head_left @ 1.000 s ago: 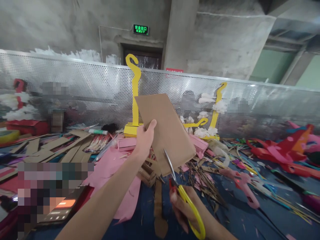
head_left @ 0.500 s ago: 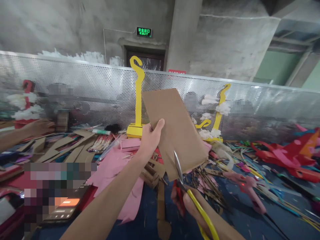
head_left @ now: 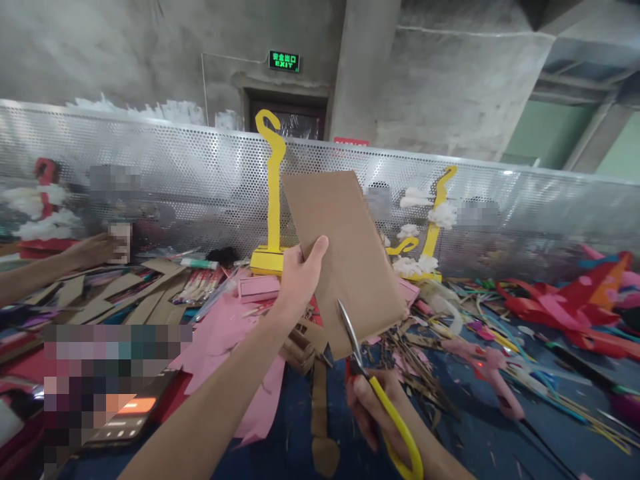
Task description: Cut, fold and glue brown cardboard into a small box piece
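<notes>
My left hand grips a flat piece of brown cardboard by its left edge, thumb across the front face. The sheet is held up and tilted above the table. In my right hand is a pair of scissors with yellow and red handles. Their blades lie at the lower part of the cardboard and point up and left; one blade shows in front of the sheet. Behind my left hand stands a yellow hook-topped cutout on a yellow base. Pink sheets lie beneath my left forearm.
A pink glue gun with a red light lies at the right. Cardboard scraps and strips litter the blue table. A perforated metal partition runs behind. At the left, another person's hand reaches in; a phone-like device lies nearer.
The scissors and my right hand have shifted slightly left along the lower cardboard. My left hand keeps its hold. The other person's hand at the left has moved slightly, with a pale object at its fingertips.
</notes>
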### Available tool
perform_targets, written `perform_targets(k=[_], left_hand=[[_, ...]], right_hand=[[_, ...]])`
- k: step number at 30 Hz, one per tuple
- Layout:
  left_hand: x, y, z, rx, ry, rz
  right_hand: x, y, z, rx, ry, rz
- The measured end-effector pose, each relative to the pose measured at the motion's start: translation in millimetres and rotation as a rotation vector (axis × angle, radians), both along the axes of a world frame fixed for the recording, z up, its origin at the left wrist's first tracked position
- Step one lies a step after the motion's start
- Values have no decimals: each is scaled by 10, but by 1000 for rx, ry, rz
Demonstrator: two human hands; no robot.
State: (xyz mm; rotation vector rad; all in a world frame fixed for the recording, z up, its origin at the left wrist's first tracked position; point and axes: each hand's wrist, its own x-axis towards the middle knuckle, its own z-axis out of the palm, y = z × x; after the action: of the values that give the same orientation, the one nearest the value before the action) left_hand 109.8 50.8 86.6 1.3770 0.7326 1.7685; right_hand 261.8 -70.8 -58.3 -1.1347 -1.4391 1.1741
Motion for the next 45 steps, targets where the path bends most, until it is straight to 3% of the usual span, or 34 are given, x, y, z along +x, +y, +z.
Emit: perform_targets(k=[3,9,15,26,37,40,45], left_hand=[[-9,32,-26,18,-3,12],[-32,83,-45,6,14,33],[-30,56,-39,29,-9,35],[58,-17,-110,38,-134,99],[15,38,-116,11,-80,34],[-25,64,-106,16,-68,49],[-99,122,-80,7,-91,70]], right_hand=[[26,-18,32,-16,-41,17],[99,-84,210,102,-111,4],[51,-70,243,0,-53,242],[74,29,132,18,-52,174],[14,-68,117,-24,-13,152],[54,-70,170,-43,80,175],[201,-69,248,-208,372,284]])
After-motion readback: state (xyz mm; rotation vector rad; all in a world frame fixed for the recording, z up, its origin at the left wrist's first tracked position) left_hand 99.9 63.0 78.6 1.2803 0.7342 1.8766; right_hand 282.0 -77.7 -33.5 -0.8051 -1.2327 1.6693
